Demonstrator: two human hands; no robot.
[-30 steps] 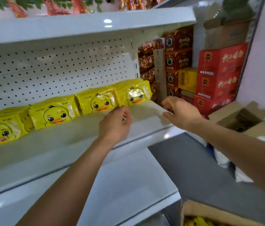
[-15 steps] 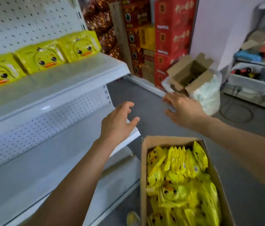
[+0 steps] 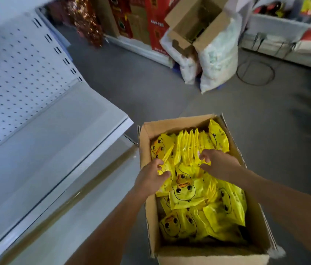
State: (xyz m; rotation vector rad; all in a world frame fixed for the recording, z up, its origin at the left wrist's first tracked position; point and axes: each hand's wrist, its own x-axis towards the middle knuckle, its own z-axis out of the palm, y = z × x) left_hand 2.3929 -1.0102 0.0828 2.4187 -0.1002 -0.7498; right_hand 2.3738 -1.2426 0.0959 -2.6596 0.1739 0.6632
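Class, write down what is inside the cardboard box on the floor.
Yellow duck-face packets fill the cardboard box, some upright, some flat. The left hand and right hand reach in among them. The box's bottom is covered.

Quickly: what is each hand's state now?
Left hand: curled onto yellow packets, grip cannot be told.
Right hand: curled onto yellow packets, grip cannot be told.

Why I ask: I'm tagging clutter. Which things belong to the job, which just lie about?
Job: left hand, right hand, packets, box, shelf.
Lying about: open carton, sacks, red boxes.
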